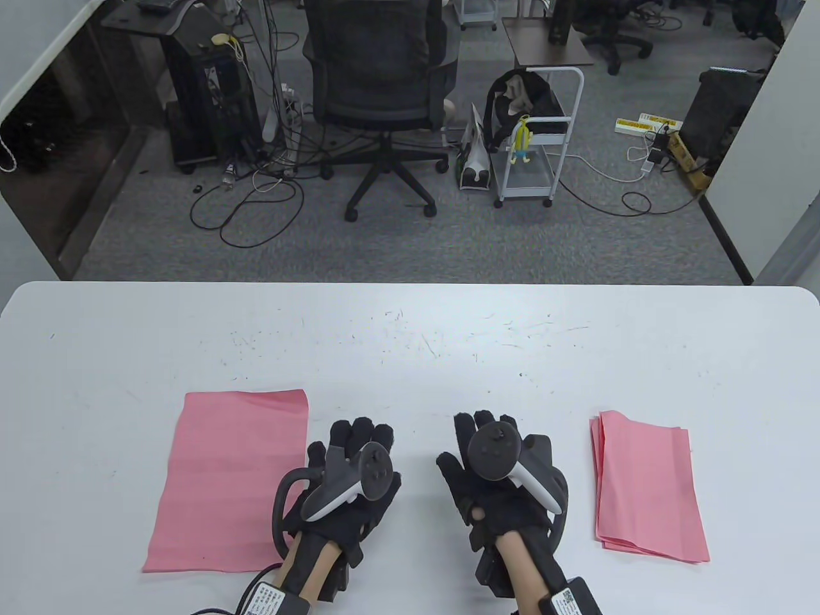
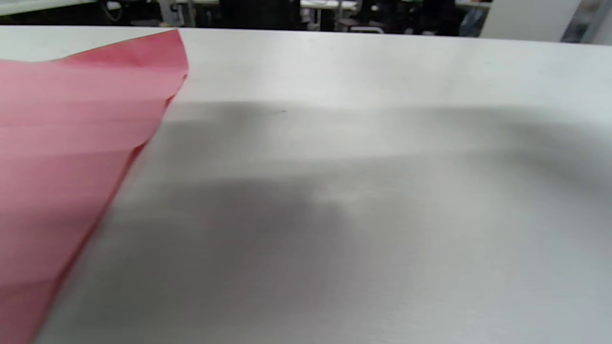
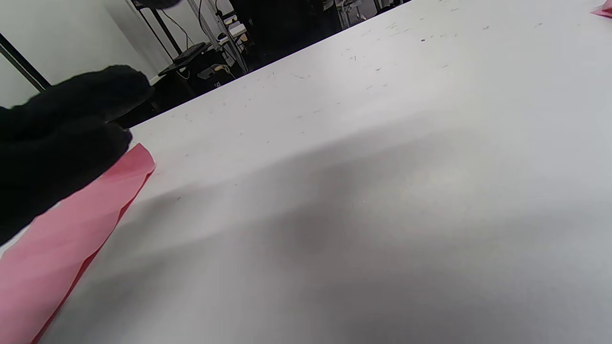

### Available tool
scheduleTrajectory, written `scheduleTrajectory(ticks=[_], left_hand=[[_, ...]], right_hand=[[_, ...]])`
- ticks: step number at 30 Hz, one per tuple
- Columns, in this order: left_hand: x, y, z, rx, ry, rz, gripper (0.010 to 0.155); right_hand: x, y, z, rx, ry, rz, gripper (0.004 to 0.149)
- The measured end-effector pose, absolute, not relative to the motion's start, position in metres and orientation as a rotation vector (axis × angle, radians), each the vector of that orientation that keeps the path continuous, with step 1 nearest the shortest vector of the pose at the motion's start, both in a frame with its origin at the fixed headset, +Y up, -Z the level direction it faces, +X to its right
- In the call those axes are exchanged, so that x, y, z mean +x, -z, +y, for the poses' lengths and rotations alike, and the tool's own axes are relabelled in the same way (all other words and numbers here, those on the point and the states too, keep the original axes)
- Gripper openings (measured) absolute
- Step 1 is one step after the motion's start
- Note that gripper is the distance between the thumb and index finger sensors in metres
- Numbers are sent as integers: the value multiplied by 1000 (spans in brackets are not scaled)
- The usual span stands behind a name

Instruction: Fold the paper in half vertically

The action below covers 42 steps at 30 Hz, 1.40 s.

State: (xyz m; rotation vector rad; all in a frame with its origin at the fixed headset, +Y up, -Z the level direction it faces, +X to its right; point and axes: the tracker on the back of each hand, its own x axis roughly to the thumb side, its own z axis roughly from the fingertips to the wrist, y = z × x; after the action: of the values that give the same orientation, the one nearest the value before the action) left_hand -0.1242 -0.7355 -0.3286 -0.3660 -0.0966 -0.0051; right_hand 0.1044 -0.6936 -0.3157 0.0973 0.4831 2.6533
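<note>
A flat pink paper sheet (image 1: 227, 480) lies on the white table (image 1: 410, 346) at the left; it also shows in the left wrist view (image 2: 71, 157) and the right wrist view (image 3: 62, 253). My left hand (image 1: 351, 451) is just right of the sheet's right edge, palm down and holding nothing; I cannot tell if its thumb touches the paper. My right hand (image 1: 490, 451) is beside it near the table's middle, palm down, fingers loosely spread and empty. Black gloved fingers (image 3: 62, 138) show at the left of the right wrist view, above the sheet's corner.
A stack of folded pink papers (image 1: 647, 490) lies to the right of my right hand. The table's far edge (image 1: 410, 285) is well beyond the hands. An office chair (image 1: 384, 96) and a small cart (image 1: 535, 141) stand on the floor behind the table.
</note>
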Motion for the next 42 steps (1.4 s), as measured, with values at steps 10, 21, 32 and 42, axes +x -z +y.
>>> scheduleTrajectory(ticks=[10, 21, 32, 42], left_hand=[[-211, 355, -734, -498, 18, 198, 77], [-303, 359, -770, -716, -35, 492, 81], [-317, 352, -795, -817, -79, 481, 83], [-268, 359, -795, -810, -27, 394, 83]], right_hand=[[110, 313, -689, 101, -2623, 458, 71], [114, 314, -690, 98, -2606, 467, 70], [116, 315, -690, 77, -2600, 482, 70], [120, 316, -693, 55, -2595, 500, 70]])
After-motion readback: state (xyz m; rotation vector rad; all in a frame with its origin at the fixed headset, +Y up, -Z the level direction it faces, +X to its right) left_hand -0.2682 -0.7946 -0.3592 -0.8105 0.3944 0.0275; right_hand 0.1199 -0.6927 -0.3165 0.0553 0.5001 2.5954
